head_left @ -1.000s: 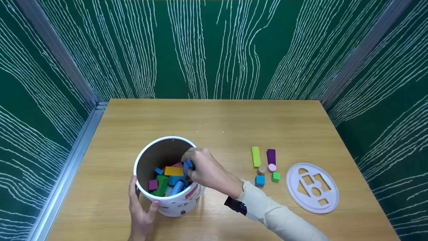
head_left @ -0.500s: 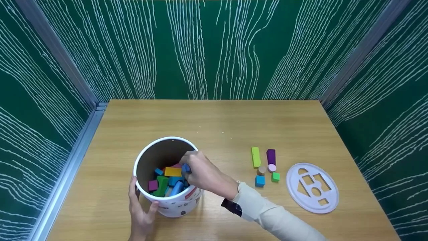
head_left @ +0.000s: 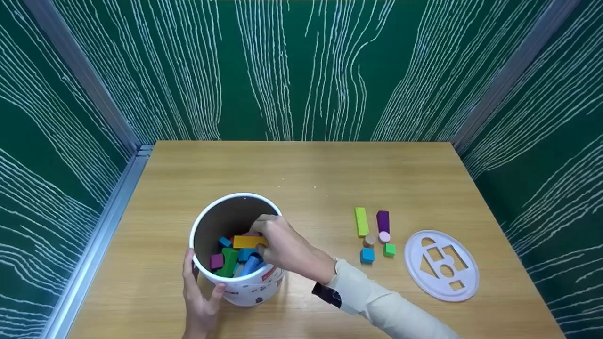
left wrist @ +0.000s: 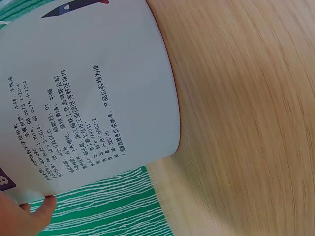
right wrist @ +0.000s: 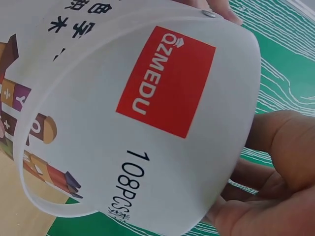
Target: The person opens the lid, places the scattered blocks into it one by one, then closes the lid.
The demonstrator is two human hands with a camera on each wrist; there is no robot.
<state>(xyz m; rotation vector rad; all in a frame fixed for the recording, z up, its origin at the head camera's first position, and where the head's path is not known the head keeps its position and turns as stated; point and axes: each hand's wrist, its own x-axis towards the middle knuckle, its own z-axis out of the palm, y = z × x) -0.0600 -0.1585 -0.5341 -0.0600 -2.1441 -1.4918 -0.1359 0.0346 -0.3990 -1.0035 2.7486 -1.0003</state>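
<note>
A white bucket (head_left: 256,294) of coloured wooden blocks stands on the table. My left hand (head_left: 200,303) holds its near left side, thumb and fingers spread round the outer wall just below the rim. My right hand (head_left: 285,245) reaches over the right rim into the bucket, fingers bent downward. Its thumb is by the right end of an orange block (head_left: 246,242); the fingertips are hidden, so a grip cannot be made out. Near it lie a blue cylinder (head_left: 250,266), a green block (head_left: 229,261) and a magenta cube (head_left: 216,261). The wall hides the fingertips in the right wrist view.
Right of the bucket lie a lime block (head_left: 361,221), a purple block (head_left: 383,221), a pink round piece (head_left: 384,237), a tan cylinder (head_left: 369,241), a blue cube (head_left: 367,255) and a green cube (head_left: 389,250). Further right is a white lid (head_left: 412,273) with shaped holes.
The blue block that was between my right fingers has left them and sits lower among the blocks. My right hand has shifted slightly down, beside the orange block. My left hand stays put.
</note>
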